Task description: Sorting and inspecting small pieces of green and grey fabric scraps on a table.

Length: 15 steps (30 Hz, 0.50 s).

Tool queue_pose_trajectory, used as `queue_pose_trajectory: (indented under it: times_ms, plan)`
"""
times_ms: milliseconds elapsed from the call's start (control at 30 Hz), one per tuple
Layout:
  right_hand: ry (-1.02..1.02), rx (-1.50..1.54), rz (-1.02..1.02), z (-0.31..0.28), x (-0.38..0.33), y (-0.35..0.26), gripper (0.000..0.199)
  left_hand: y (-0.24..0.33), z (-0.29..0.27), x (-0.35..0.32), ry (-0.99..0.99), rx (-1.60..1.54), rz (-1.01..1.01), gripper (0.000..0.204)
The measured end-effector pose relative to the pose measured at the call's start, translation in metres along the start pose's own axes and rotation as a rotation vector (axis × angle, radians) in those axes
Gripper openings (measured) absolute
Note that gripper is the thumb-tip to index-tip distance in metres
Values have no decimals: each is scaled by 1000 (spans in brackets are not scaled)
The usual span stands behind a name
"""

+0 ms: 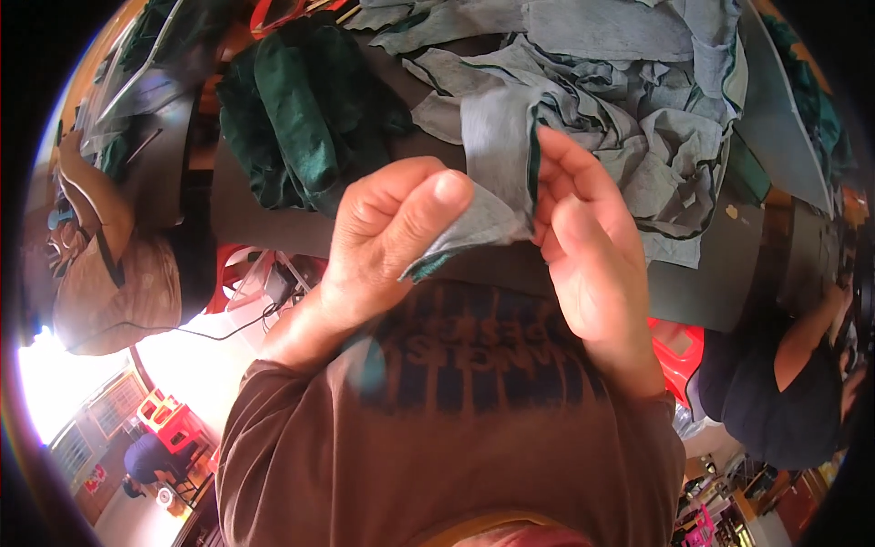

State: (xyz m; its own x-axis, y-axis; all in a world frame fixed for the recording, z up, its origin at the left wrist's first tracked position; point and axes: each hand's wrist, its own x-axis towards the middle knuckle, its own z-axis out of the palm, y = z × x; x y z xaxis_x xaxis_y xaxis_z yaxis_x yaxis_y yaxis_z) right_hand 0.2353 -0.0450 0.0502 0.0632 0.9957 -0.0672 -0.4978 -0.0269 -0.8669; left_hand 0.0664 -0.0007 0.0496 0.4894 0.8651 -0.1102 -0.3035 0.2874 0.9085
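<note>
A grey piece of fabric point(497, 150) with a dark green edge is held up between both hands above a dark table point(273, 219). My left hand point(387, 232) pinches its lower corner between thumb and fingers. My right hand point(588, 246) grips the same piece along its green-trimmed edge, fingers curled over it. Behind them lies a heap of similar grey fabric pieces point(629, 100), and the held piece reaches up toward that heap.
A pile of dark green fabric point(301, 109) sits on the table at the left. Another person point(109, 264) is at the left edge, and a person in dark clothes point(784, 383) at the right. Red plastic stools point(679, 351) stand below the table.
</note>
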Motion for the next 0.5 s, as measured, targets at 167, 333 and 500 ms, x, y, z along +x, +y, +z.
queue_pose_trajectory:
  times_ms: [167, 333, 500]
  plan:
    - [119, 151, 29, -11, 7, -3, 24, 2, -2, -2, -36, 13, -43, 24]
    - [180, 148, -38, -4, 5, -11, 17, -1, -5, 0, -91, 45, -93, 26]
    - [160, -20, -182, -11, 0, -13, 12, -14, -10, 3, -147, 688, -43, 15]
